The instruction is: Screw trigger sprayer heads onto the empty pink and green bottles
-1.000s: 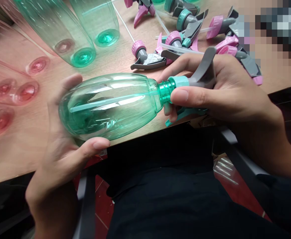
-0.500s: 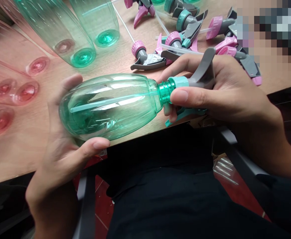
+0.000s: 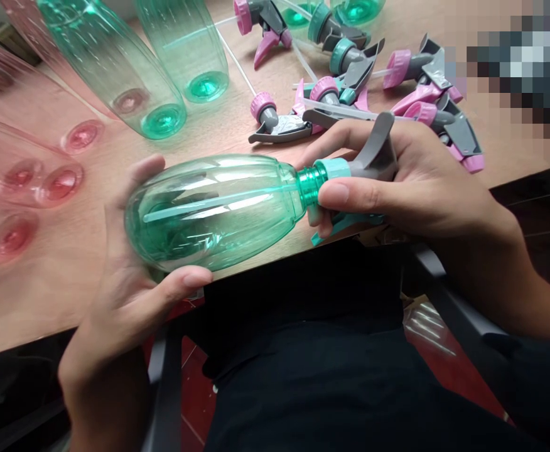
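Nearest, dark clothing (image 3: pixel 279 389) covers the lap, with red floor tiles (image 3: pixel 197 389) beside it. Above the lap, over the table edge, a translucent green bottle (image 3: pixel 218 207) is held on its side, neck to the right. The left hand (image 3: pixel 131 292) cups its base, thumb along the near side and fingers mostly hidden behind. The right hand (image 3: pixel 425 185) grips a grey trigger spray head (image 3: pixel 378 150), its thumb by the turquoise collar (image 3: pixel 336 167) at the bottle's neck; threads show below the collar, and the dip tube (image 3: pixel 181 209) lies inside the bottle. The right hand hides much of the spray head.

Just beyond on the wooden table (image 3: pixel 30 307), a pink-collared spray head (image 3: pixel 282 127) lies near the right fingers, before a jumble of pink and teal spray heads (image 3: pixel 343 59). Beyond the left hand stand pink bottles (image 3: pixel 63 183) and, farther over, two upright green bottles (image 3: pixel 164 121). The far right corner is pixelated.
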The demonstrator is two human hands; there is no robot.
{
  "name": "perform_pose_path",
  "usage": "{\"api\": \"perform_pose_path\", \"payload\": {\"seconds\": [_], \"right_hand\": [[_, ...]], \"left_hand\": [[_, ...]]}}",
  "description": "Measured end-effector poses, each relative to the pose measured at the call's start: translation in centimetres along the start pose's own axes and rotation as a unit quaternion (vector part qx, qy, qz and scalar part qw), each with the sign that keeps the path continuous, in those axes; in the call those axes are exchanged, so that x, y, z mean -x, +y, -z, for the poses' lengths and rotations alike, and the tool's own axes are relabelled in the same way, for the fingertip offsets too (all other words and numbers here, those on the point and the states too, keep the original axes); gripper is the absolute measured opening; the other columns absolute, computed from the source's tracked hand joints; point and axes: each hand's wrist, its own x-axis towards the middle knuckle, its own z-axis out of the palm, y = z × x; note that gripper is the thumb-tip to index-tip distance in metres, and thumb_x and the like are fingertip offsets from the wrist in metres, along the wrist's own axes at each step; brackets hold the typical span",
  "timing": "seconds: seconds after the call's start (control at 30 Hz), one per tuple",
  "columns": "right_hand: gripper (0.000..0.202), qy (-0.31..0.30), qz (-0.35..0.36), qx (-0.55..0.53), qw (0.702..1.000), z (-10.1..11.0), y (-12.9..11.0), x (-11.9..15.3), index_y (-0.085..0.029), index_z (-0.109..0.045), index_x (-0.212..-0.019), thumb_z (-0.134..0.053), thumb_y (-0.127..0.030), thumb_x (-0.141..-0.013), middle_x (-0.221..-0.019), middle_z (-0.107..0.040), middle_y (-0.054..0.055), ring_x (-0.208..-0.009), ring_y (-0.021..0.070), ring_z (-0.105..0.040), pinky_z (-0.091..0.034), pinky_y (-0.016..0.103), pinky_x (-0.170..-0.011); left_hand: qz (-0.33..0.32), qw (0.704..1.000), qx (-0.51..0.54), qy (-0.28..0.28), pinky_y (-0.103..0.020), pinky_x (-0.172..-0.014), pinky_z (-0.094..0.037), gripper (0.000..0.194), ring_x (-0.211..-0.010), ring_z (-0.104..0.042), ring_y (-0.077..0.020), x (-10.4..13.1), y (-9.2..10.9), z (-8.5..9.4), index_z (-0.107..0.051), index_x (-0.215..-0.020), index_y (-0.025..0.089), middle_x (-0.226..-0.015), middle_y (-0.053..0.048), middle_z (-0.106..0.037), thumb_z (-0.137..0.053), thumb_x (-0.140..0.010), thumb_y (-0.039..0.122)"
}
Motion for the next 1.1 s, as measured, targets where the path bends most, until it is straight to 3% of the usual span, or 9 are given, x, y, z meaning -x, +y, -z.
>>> {"api": "perform_pose_path", "payload": {"seconds": [0.13,0.4,0.57,0.73,0.93,1.1], "right_hand": [[0.028,-0.007,0.008,0.004,1.0,0.08,0.21,-0.04,-0.019,-0.074,-0.112,-0.083,-0.032,-0.089,-0.08,-0.08,0.003,-0.068,0.0209,-0.079,-0.067,0.028,-0.061],[0.019,0.015,0.002,0.02,1.0,-0.28,-0.19,0.22,-0.019,-0.075,-0.111,-0.075,-0.027,-0.095,-0.076,-0.079,-0.001,-0.064,0.0165,-0.077,-0.066,0.024,-0.06],[0.018,0.014,-0.005,0.028,1.0,-0.36,-0.25,0.16,-0.021,-0.075,-0.111,-0.075,-0.028,-0.094,-0.076,-0.079,-0.003,-0.065,0.0169,-0.078,-0.066,0.024,-0.06],[0.016,0.007,0.002,0.032,0.999,-0.31,-0.36,0.03,-0.02,-0.074,-0.108,-0.076,-0.025,-0.094,-0.077,-0.078,-0.002,-0.065,0.0174,-0.077,-0.067,0.025,-0.059],[0.02,-0.002,0.008,0.014,1.0,-0.02,0.0,0.03,-0.018,-0.074,-0.111,-0.079,-0.022,-0.092,-0.079,-0.079,0.002,-0.066,0.0181,-0.077,-0.066,0.024,-0.06],[0.026,-0.005,0.015,0.005,1.0,0.11,0.23,0.01,-0.019,-0.076,-0.111,-0.083,-0.03,-0.089,-0.08,-0.08,0.003,-0.067,0.0215,-0.078,-0.068,0.029,-0.061]], "left_hand": [[0.011,1.0,0.006,-0.009,-0.046,-0.099,-0.064,0.096,-0.122,-0.067,-0.0311,0.02,-0.11,0.08,-0.039,-0.16,0.026,-0.14,-0.009,-0.061,-0.087,-0.078,0.039],[-0.02,1.0,-0.005,-0.015,-0.05,-0.095,-0.065,0.103,-0.119,-0.068,-0.0333,-0.25,-0.35,0.13,-0.04,-0.159,0.031,-0.138,-0.007,-0.061,-0.091,-0.071,0.044],[-0.003,1.0,0.016,-0.012,-0.055,-0.099,-0.062,0.101,-0.119,-0.069,-0.0349,-0.26,-0.47,0.13,-0.042,-0.157,0.031,-0.138,-0.008,-0.062,-0.093,-0.07,0.043],[-0.011,1.0,0.013,-0.011,-0.052,-0.095,-0.065,0.105,-0.119,-0.069,-0.0351,-0.02,-0.58,0.13,-0.042,-0.157,0.031,-0.138,-0.007,-0.063,-0.094,-0.067,0.044],[0.015,1.0,0.027,-0.004,-0.05,-0.101,-0.063,0.101,-0.123,-0.068,-0.034,0.24,-0.33,0.08,-0.04,-0.159,0.027,-0.141,-0.01,-0.062,-0.091,-0.073,0.039],[0.001,1.0,0.023,-0.011,-0.055,-0.1,-0.062,0.103,-0.12,-0.069,-0.0348,0.0,-0.72,0.17,-0.042,-0.158,0.032,-0.139,-0.007,-0.062,-0.093,-0.069,0.043]]}}
